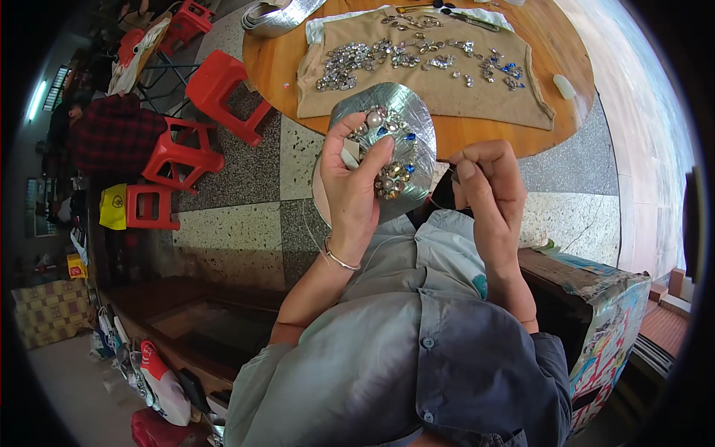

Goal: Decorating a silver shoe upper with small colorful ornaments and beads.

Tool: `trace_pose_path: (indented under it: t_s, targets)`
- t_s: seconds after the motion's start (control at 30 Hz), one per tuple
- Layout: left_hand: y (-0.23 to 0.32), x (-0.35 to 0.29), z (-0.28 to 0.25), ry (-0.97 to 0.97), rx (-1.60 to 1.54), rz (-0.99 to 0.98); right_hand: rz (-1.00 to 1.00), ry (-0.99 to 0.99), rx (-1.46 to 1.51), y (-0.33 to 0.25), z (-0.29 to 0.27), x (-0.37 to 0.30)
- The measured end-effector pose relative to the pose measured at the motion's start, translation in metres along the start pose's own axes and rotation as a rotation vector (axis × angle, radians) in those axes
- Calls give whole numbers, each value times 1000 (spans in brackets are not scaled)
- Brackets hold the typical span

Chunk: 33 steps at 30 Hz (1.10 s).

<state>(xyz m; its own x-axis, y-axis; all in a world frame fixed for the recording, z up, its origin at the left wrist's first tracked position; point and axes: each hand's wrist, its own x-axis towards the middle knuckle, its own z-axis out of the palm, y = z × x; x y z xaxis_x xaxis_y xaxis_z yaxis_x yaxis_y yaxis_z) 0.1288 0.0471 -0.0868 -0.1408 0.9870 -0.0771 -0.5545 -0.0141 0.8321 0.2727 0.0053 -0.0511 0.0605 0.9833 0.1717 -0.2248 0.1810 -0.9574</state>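
My left hand (350,186) grips a shiny silver piece of sheet material (413,108) with a rounded edge, thumb on its face and fingers around its left side. Sewn or set on it is a cluster of beads and stones (393,179), some amber, some blue, with a large pearl bead (375,119) near the index finger. To the right of the piece, my right hand (488,182) is raised with thumb and fingertips pinched together; what they hold is too small to make out. A thin pale thread (309,235) loops down beside my left wrist.
A round wooden table (573,59) stands ahead. On it a tan cloth (447,104) bears many loose clear and blue stones (346,63), and a silver roll (279,16) lies at the far left. Red plastic stools (223,86) stand left; a worn box (596,298) is by my right elbow.
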Motion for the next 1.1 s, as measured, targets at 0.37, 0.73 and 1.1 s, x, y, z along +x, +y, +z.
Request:
trace_pose_path:
  t_s: [0.37, 0.73, 1.1]
  targets:
    - [-9, -6, 12, -27, 90, 102, -422, 52, -726, 32, 0, 19]
    - [-8, -14, 18, -14, 38, 79, -457, 4, -819, 28, -3, 16]
    - [-10, -13, 21, -23, 24, 111, -450, -5, -818, 24, -5, 19]
